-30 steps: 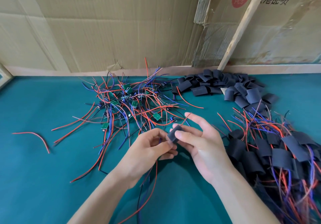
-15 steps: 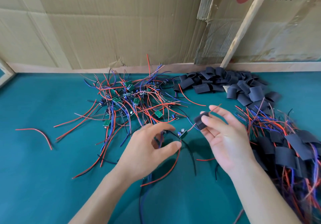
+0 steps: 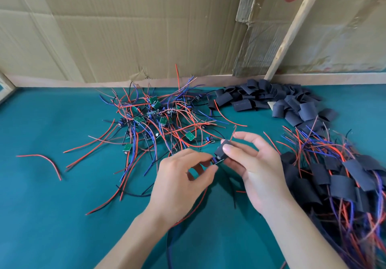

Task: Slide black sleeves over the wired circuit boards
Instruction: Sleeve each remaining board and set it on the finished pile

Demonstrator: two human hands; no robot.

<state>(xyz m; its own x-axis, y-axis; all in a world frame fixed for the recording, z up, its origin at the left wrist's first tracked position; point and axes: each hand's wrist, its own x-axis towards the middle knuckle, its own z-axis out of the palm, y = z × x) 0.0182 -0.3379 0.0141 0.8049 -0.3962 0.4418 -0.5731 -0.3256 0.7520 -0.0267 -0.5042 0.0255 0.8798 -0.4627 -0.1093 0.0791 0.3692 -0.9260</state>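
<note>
At frame centre, the right hand pinches a black sleeve between thumb and fingers; the left hand pinches the circuit board at its lower opening.

A short black sleeve was at the middle of the frame, tilted, with a small circuit board partly out of its lower end. A red wire came from the upper end.

Matt black sleeve; corrugated cardboard wall; matt teal tabletop.
</note>
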